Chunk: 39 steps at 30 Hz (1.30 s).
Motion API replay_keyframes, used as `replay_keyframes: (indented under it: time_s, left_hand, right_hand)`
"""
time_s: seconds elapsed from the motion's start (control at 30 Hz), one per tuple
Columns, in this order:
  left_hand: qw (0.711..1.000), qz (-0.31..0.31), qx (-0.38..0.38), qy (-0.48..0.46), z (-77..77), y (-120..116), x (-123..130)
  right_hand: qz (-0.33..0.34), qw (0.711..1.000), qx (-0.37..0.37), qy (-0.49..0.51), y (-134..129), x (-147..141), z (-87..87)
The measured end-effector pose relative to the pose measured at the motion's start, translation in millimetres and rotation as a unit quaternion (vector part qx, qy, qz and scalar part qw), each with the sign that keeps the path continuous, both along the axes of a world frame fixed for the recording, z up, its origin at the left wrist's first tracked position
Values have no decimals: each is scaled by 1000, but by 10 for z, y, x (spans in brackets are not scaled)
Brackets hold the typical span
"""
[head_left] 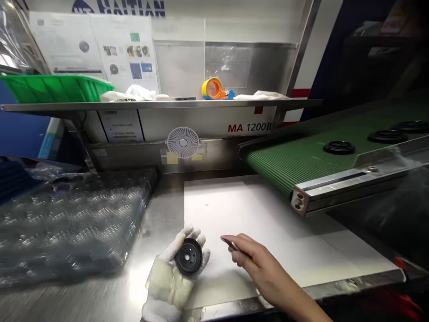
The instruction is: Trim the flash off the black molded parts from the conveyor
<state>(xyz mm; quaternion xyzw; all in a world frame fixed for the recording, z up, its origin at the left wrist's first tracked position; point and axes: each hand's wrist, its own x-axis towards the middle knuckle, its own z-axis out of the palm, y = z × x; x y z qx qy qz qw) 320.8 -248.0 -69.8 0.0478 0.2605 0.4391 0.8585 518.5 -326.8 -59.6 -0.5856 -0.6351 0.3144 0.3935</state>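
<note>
My left hand [177, 268], in a white glove with a pale cover round the wrist, cradles a round black wheel-like part [188, 256]. The part's grooved face, with a hole in the middle and smaller holes around it, is turned up to me. To its right, my right hand [251, 259] is bare and pinches a small, thin, dark tool [229, 243]. The tool's tip points left toward the black part, apart from it. Most of the tool is hidden in my fingers, so its exact kind does not show. Both hands are above a white sheet [228, 197].
A green conveyor belt [278, 163] with a metal side rail [335, 190] juts in from the right, carrying several black round parts [339, 147]. Clear plastic trays [77, 223] lie at left. A shelf [161, 105] holds a green bin [56, 88] and tape [212, 88]. Below hangs a fan [182, 142].
</note>
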Motion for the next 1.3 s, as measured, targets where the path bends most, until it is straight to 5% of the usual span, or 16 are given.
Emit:
replay_keyframes:
  time_s: [0.17,0.3,0.53,0.83,1.1,1.3]
  left_hand:
    - [999,-15,9,-33,-10,39,12]
    - [1000,24,-8,-4,22,35,54]
    - [997,70,30,4,56,-73,121]
    - [995,96,3,-5,70,-132,214]
    - [988,149,-13,32,3,-91,268]
    - [988,148,6,51,-32,-93,237]
  right_hand:
    - [-25,1000,2,11,-33,-283,17]
    - [-18,996,8,-85,-18,-393,16]
    - [-19,994,7,-106,-27,-538,-45]
    - [-100,949,70,-291,9,-736,-277]
    - [-111,953,65,-276,-86,-912,-459]
    - [-96,969,36,-226,-82,-932,-409]
